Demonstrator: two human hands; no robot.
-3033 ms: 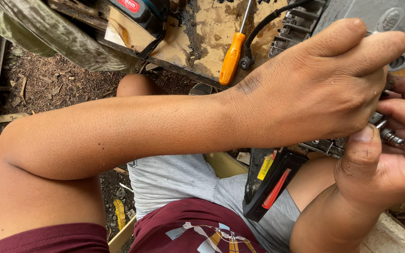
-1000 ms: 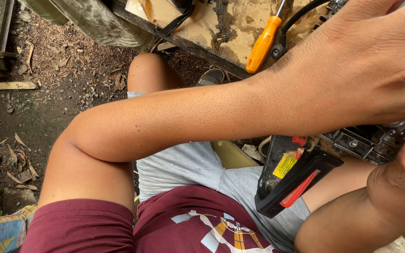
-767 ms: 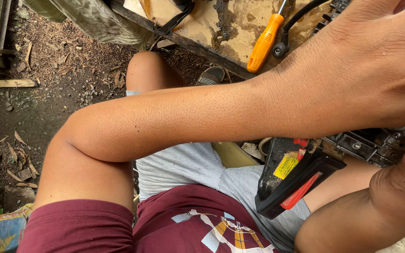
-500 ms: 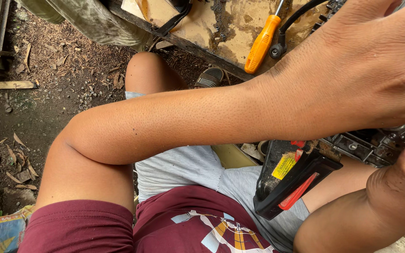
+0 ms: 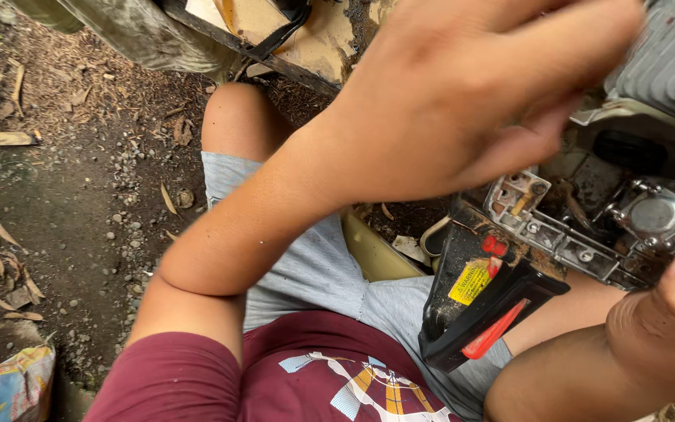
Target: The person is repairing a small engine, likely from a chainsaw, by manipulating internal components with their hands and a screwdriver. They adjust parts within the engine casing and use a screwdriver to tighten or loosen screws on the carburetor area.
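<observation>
Left hand [image 5: 462, 94] reaches across, fingers loosely curled over the engine; grip holds nothing visible. Opened chainsaw engine [image 5: 619, 211] rests on lap, cover off, screws and metal parts bare. Black rear handle [image 5: 486, 312] hangs below. Right hand [image 5: 666, 328]: thumb pressed against engine edge; grip unclear. Reassembly remains.
</observation>
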